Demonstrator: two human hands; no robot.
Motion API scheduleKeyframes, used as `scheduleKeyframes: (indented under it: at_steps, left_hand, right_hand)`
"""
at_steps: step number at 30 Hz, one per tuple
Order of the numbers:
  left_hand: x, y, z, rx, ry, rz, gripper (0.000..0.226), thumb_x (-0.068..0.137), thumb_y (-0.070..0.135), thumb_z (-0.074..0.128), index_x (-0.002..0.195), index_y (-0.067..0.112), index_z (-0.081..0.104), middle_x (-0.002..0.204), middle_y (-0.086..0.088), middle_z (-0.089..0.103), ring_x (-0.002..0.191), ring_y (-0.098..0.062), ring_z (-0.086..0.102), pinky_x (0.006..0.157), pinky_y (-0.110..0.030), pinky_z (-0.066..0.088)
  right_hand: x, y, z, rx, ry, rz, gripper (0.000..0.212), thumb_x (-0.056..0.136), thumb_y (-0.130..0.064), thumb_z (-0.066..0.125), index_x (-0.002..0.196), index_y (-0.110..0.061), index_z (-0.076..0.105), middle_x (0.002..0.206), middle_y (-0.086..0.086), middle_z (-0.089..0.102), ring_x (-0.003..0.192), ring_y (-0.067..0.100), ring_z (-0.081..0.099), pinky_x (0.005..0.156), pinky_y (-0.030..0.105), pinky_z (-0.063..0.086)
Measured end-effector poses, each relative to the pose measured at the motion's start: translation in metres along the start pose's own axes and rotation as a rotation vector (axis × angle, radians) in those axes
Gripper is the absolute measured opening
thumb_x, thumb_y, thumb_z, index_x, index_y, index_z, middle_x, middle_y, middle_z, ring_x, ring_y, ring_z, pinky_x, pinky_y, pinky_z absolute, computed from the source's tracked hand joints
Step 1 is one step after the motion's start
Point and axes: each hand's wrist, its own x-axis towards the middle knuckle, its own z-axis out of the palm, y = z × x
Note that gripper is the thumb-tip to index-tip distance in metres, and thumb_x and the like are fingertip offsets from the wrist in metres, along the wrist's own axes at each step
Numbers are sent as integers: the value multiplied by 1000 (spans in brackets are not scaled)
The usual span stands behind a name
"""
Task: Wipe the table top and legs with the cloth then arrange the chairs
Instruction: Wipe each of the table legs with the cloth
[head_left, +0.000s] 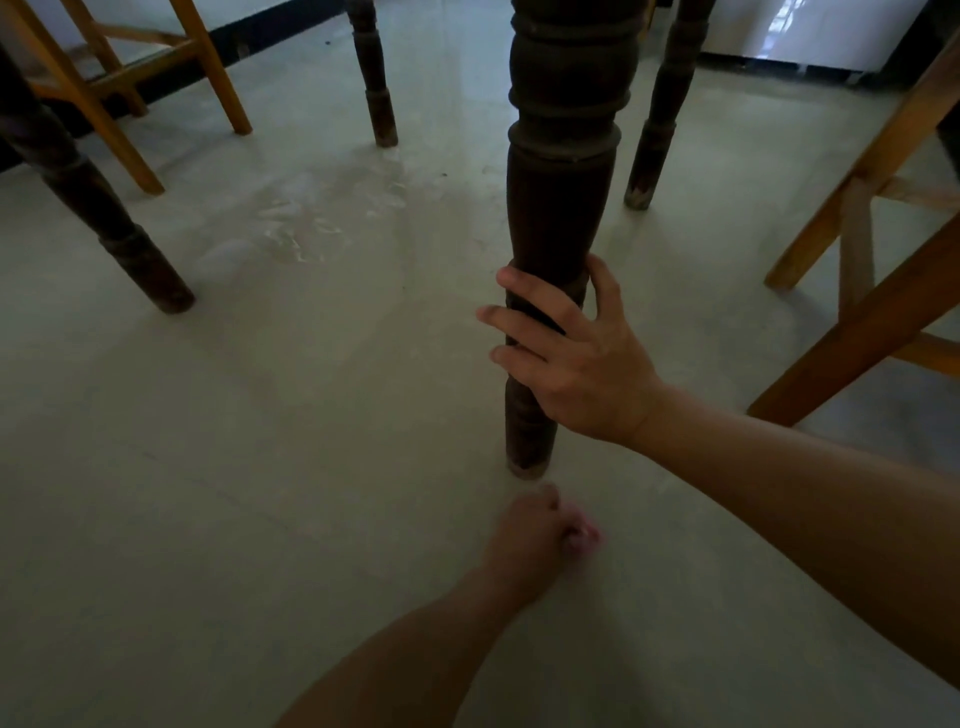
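Down under the table, and my right hand (571, 353) grasps the near table leg (558, 208) low on its turned shaft. My fingers (519, 322) curl across the front of it and my thumb goes round the far side.

Just below, my left hand (530, 540) sits close to the foot of that same leg, clenched into a fist round the cloth (586, 535) (a blurred scrap of pink poking out past my knuckles is all I can make of it). Whether fist or cloth touches the floor (260, 467), I cannot tell.

The near leg stands upright on the pale floor. Another dark leg (104, 218) slants across the view on the left, and the two far legs (371, 78) stand deeper in.

The left chair (215, 67), light wood, stands beyond that slanting leg. The right chair (857, 332) stands near my right forearm, its angled legs planted on the floor. A scuffed, dusty patch (311, 218) marks the floor between the table legs. A white cabinet (810, 31) shines at the top right.
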Motion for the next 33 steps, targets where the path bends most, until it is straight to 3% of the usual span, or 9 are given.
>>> scheduleKeyframes:
  at_steps: [3, 5, 9, 13, 17, 21, 26, 29, 33]
  left_hand:
    - [17, -14, -47, 56, 519, -201, 18, 81, 20, 66, 68, 26, 56, 87, -6, 63, 77, -23, 60, 65, -20, 43]
    - [23, -3, -73, 150, 681, -183, 13, 83, 9, 66, 80, 22, 68, 85, -3, 57, 73, -16, 55, 63, -18, 37]
    - [8, 27, -65, 280, 482, 67, 11, 89, 11, 60, 79, 9, 64, 77, 0, 44, 61, -11, 42, 56, -22, 31]
    - [-25, 21, -76, 527, 35, 86, 20, 89, 7, 52, 100, 9, 68, 100, -9, 53, 90, -29, 56, 74, -32, 41]
    - [-62, 40, -100, 462, 194, -34, 9, 83, 1, 53, 86, 7, 57, 85, -5, 42, 84, -36, 55, 63, -36, 37]
    - [-117, 63, -136, 256, 340, -159, 18, 76, 5, 60, 93, 8, 64, 89, -13, 62, 83, -34, 61, 68, -42, 49]
    - [-196, 116, -188, -203, 449, -401, 13, 80, 28, 71, 83, 16, 73, 58, -7, 68, 55, -21, 68, 50, -37, 56]
    - [-242, 159, -229, -236, 479, -450, 11, 79, 22, 69, 77, 13, 75, 58, -7, 68, 54, -14, 68, 52, -30, 56]
    - [-300, 215, -293, -380, 525, -574, 11, 64, 12, 62, 71, 7, 69, 65, -13, 68, 59, -24, 69, 52, -44, 56]
  right_hand:
    - [-1, 0, -3, 8, -30, 3, 22, 97, -18, 49, 93, -17, 71, 129, 3, 63, 139, 31, 38, 106, 68, 27]
    - [-1, -1, -5, 14, -71, 6, 22, 97, -17, 48, 99, -16, 70, 130, 3, 62, 141, 31, 35, 107, 69, 26]
    - [-1, 0, -12, 18, -98, 27, 28, 96, -16, 48, 119, -16, 64, 127, 4, 63, 139, 30, 36, 107, 68, 27]
    - [1, -7, -25, 51, -161, 93, 32, 91, -12, 55, 123, -13, 62, 124, 7, 65, 138, 30, 38, 107, 68, 27]
    - [12, -15, -46, 87, -343, 185, 35, 91, -15, 47, 123, -12, 62, 123, 10, 65, 138, 30, 39, 111, 67, 21]
    - [31, -17, -80, 133, -567, 187, 40, 81, -16, 62, 120, -9, 64, 122, 13, 64, 139, 33, 38, 112, 64, 21]
    - [88, -40, -149, 404, -932, 398, 45, 89, -18, 63, 134, -13, 55, 139, 12, 53, 132, 33, 46, 112, 57, 28]
    - [131, -56, -195, 614, -930, 356, 45, 86, -14, 69, 130, -10, 59, 130, 14, 58, 113, 35, 60, 94, 48, 47]
    - [209, -64, -255, 756, -897, 302, 38, 93, -30, 54, 126, -14, 59, 125, 8, 59, 91, 30, 67, 71, 34, 53]
